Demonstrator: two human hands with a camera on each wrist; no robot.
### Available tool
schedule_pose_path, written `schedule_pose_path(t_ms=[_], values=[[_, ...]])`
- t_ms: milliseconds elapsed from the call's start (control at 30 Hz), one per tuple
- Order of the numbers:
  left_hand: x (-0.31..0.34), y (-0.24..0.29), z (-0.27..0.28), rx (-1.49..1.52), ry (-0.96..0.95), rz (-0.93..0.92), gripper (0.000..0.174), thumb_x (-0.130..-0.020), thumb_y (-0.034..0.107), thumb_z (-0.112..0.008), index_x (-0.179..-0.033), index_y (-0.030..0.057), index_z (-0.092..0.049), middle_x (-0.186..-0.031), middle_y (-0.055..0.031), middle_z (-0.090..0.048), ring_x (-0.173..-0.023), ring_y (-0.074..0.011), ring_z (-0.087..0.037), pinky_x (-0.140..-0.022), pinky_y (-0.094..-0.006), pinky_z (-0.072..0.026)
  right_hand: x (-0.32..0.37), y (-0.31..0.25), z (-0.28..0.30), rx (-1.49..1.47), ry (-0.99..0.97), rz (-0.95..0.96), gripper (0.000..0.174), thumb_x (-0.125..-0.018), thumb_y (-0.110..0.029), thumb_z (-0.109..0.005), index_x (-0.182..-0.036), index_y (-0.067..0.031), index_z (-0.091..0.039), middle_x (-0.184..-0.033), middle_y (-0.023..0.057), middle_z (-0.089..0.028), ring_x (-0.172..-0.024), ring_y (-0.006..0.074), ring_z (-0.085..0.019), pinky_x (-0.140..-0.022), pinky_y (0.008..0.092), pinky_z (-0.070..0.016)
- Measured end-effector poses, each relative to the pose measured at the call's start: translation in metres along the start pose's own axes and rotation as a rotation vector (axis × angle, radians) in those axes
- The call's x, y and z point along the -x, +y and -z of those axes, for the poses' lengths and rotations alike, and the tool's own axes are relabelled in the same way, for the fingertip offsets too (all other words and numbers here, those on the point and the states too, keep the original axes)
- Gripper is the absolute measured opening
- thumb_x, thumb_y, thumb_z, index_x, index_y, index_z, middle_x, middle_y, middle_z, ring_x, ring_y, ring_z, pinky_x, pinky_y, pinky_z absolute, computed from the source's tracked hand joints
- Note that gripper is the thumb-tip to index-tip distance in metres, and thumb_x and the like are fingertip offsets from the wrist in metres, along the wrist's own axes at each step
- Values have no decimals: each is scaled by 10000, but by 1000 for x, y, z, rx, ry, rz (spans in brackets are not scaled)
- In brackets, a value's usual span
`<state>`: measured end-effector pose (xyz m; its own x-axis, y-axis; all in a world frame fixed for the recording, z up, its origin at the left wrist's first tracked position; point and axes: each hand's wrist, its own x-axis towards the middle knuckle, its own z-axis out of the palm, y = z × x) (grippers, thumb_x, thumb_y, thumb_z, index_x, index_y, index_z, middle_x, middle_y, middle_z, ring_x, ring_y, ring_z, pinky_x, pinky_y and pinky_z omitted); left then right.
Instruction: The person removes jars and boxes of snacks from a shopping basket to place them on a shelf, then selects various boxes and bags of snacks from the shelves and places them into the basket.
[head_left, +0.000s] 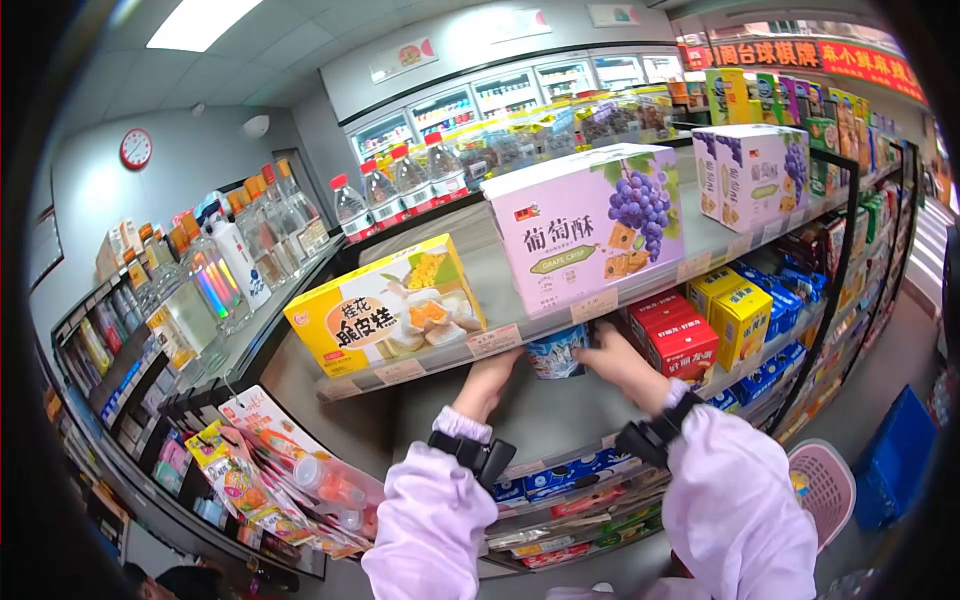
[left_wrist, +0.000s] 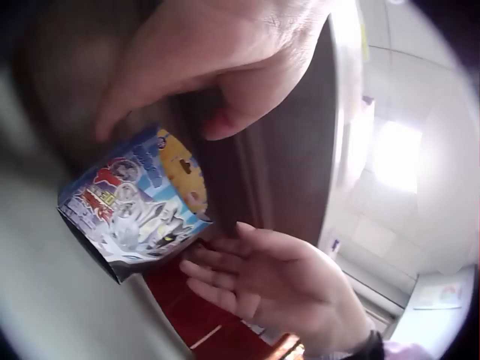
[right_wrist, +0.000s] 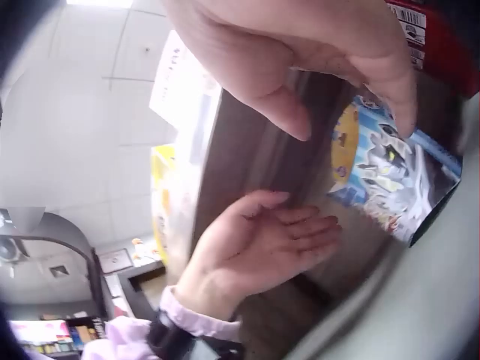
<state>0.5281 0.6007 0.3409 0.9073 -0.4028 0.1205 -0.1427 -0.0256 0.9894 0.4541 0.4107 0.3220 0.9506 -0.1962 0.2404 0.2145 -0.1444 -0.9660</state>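
A small blue cardboard box [head_left: 556, 356] with silver cartoon figures and a yellow upper part stands on the shelf below the top one. My left hand [head_left: 490, 384] is at its left side, fingers fairly straight and thumb apart. On the box's other side is my right hand [head_left: 627, 367], its fingers extended too. In the left wrist view, the right palm [left_wrist: 289, 289] faces the box [left_wrist: 139, 206] with a gap between. The right wrist view has a right fingertip [right_wrist: 406, 120] overlapping the box's printed face, while the left hand [right_wrist: 259, 251] lies flat-palmed beside it.
Red boxes [head_left: 672, 336] stand just right of the hands, then yellow boxes [head_left: 733, 300]. Overhead, the top shelf's edge [head_left: 640, 283] carries a yellow cake box [head_left: 385, 305] and a purple grape crisp box [head_left: 590, 225]. Hanging snack packs [head_left: 270, 470] are at left, a pink basket [head_left: 822, 490] at lower right.
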Motion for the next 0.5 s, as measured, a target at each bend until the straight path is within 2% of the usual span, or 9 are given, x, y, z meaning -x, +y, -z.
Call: schedule_pose_path(t_ms=[100,167,200,233,267,300,367,433,500], values=[[-34,-22,-1,26,81,24,349,-858,289,-567,-1144,101,-496,-1041,-4,-520,-871,-127,-490,-750,-263,-406,-24,8,-7,160,207,23,646,-730,-98,-635,-1267,86,-328,-1220,208,-463,-1147,257,-441,-935,317,-370],[-58,-47,5,120,41,60,336,-860,339,-566,-1108,119,-512,-969,16,-532,-824,-111,-493,-686,-252,-417,-37,27,-4,71,103,-18,609,-721,-103,-640,-1242,66,-375,-1190,183,-491,-1115,250,-461,-921,308,-376],[-53,-47,4,187,-20,124,284,-861,323,-567,-1070,137,-515,-899,15,-534,-776,-99,-497,-624,-255,-421,-17,-13,-3,-6,-53,-232,604,-714,-107,-648,-1237,48,-388,-1156,172,-518,-1067,255,-492,-902,311,-389],[-45,-38,0,262,-72,166,224,-861,272,-563,-1038,143,-514,-860,15,-536,-749,-88,-503,-589,-251,-413,-16,-11,-7,144,-49,-142,590,-725,-127,-646,-1227,53,-394,-1112,186,-536,-1017,262,-520,-875,320,-407],[-33,-27,-5,195,-88,141,209,-860,238,-555,-1036,134,-513,-880,3,-541,-769,-101,-513,-621,-263,-425,-3,-32,-10,212,-94,-168,555,-736,-141,-632,-1202,60,-408,-1105,223,-534,-1012,285,-531,-876,334,-410],[-23,-17,-7,128,-100,116,196,-859,203,-547,-1035,125,-513,-900,-9,-547,-790,-113,-523,-654,-276,-436,-16,2,-16,438,24,132,524,-749,-159,-626,-1169,75,-416,-1060,262,-548,-985,346,-550,-858,361,-422],[-9,-17,9,126,-247,139,448,-848,210,-552,-1261,118,-401,-1177,-16,-483,-1039,-147,-442,-904,-352,-328,-9,20,-17,526,84,285,510,-761,-169,-622,-1152,88,-418,-1014,283,-556,-945,393,-558,-835,391,-432],[18,-2,13,90,-315,138,475,-849,147,-543,-1284,49,-379,-1151,-55,-510,-1041,-145,-467,-911,-311,-356,6,14,-16,522,132,325,411,-772,-238,-615,-1008,75,-494,-924,268,-572,-888,400,-567,-782,413,-451],[40,7,17,-24,-353,-5,460,-860,135,-544,-1263,-12,-379,-1129,-74,-524,-1012,-139,-491,-899,-285,-376,21,-1,-13,507,147,339,392,-785,-299,-606,-916,63,-532,-880,259,-582,-846,401,-573,-742,426,-458]])
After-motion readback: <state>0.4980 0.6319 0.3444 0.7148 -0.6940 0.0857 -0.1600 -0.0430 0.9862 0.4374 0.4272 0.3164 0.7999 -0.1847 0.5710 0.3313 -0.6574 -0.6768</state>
